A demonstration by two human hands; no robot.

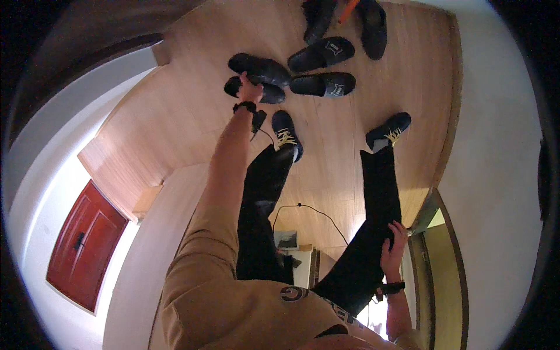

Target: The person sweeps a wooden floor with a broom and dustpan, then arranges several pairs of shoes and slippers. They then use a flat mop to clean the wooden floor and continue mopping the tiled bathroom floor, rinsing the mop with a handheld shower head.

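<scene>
My left hand [251, 91] reaches far out to the floor and grips the nearer of two black shoes [272, 93], its fingers closed at the shoe's opening. The other black shoe [262, 68] lies just beyond, side by side with it. To their right, a pair of black slides [315, 55] with pale prints on the straps sits on the wood floor. My right hand [395, 248] rests on my right trouser leg near the knee, fingers stretched out and holding nothing.
Past the slides stand more dark shoes [373, 32], with an orange stick [348, 10] between them. My feet wear dark shoes with yellow laces [286, 137]. A thin cable [318, 211] curves behind my legs. White walls [496, 146] and a red door [86, 248] flank the floor.
</scene>
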